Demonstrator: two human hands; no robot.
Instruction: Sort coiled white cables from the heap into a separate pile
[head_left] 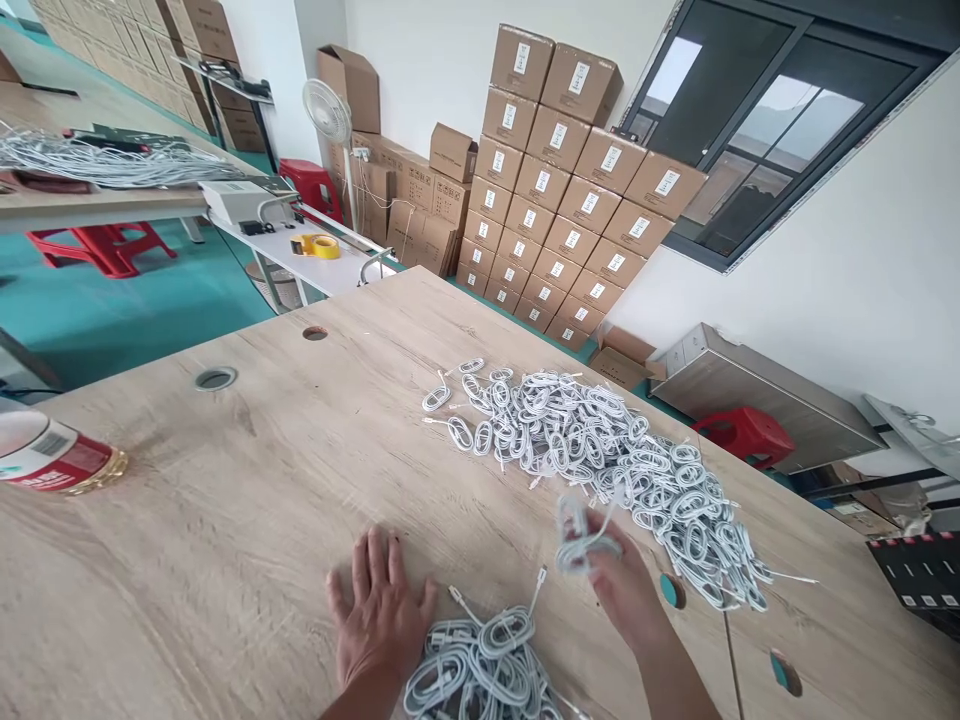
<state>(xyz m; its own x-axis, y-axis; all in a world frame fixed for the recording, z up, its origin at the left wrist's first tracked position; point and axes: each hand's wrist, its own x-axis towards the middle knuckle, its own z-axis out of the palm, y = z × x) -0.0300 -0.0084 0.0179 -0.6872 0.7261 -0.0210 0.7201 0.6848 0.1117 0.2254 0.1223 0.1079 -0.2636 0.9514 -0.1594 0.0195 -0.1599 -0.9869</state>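
My left hand [381, 605] lies flat on the wooden table [247, 520], fingers spread, with nothing in it. Just to its right is a small heap of coiled white cables [487, 665], cut off by the bottom of the view. My right hand [619, 570] is closed round a coiled white cable [581, 540], blurred by motion and held above the table. Beyond that hand spreads a large pile of coiled white cables [577, 430], some with connector ends sticking out.
A jar with a red label [60, 455] stands at the left. Round holes [216, 378] pierce the tabletop. Behind are stacked cartons [555, 200], a fan [328, 110], a side table with yellow tape [319, 246], and a red stool [746, 435].
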